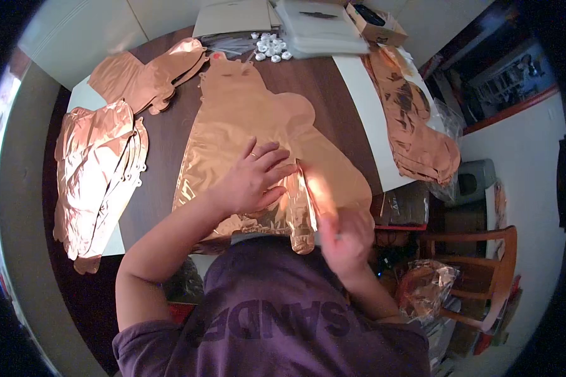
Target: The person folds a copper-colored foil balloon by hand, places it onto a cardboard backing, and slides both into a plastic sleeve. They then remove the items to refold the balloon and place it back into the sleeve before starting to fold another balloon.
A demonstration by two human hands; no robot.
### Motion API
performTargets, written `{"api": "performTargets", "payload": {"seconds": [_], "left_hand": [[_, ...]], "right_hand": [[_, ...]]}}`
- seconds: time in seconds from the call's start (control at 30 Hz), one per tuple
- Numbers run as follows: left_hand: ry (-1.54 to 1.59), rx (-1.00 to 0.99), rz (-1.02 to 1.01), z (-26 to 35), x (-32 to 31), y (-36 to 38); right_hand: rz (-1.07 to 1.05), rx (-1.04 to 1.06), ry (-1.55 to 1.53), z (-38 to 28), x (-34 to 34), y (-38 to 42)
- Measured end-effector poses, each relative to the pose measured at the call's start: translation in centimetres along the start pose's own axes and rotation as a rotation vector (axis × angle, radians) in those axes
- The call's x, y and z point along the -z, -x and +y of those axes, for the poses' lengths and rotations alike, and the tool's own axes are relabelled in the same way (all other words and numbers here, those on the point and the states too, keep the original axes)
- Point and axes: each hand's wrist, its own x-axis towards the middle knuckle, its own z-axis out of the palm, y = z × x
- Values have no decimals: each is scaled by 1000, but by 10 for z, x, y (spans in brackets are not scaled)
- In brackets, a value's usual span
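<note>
A large, flat rose-gold foil balloon point(245, 119) lies across the middle of the dark table. My left hand point(248, 179) rests on it with fingers spread, a ring on one of them. Just right of those fingertips, a narrow folded strip of foil point(300, 220) runs down towards my body and hangs past the table's near edge. My right hand point(349, 242) is blurred by motion; its fingers look closed around the lifted foil beside that strip, though the exact grip is smeared.
Stacked foil balloons point(97, 176) lie at the left, more foil pieces point(148, 72) behind them, and another foil stack point(412, 119) at the right. Small white rolls point(271, 47), clear plastic bags point(321, 28) and a cardboard box point(377, 28) line the back. A wooden chair point(478, 267) stands at right.
</note>
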Motion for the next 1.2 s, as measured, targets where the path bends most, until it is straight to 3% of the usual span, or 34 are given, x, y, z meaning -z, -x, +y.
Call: {"api": "performTargets", "payload": {"seconds": [0.2,0.3,0.37,0.47,0.57,0.6,0.67,1.03,1.13,1.2], "left_hand": [[-66,-2,-90,-7,-2,3],[-70,-15,-76,-8,-2,3],[-54,2,-62,-5,-1,3],[-51,22,-39,0,0,1],[-19,24,1,3,0,0],[-28,22,8,3,0,-1],[-33,25,17,2,-2,-1],[-10,-22,-59,-11,4,0],[657,258,-49,-18,9,-2],[788,348,27,-3,37,-6]], "right_hand": [[-295,415,-318,-15,-22,-8],[-334,277,-626,20,-17,-14],[-377,-141,-417,50,-13,-19],[-243,206,-31,64,-29,-44],[-407,81,-132,48,-38,-44],[-413,221,-119,52,-41,-42],[-463,256,9,52,-44,-39],[-548,260,140,39,-43,-44],[-575,249,142,39,-42,-46],[-579,241,138,39,-43,-46]]}}
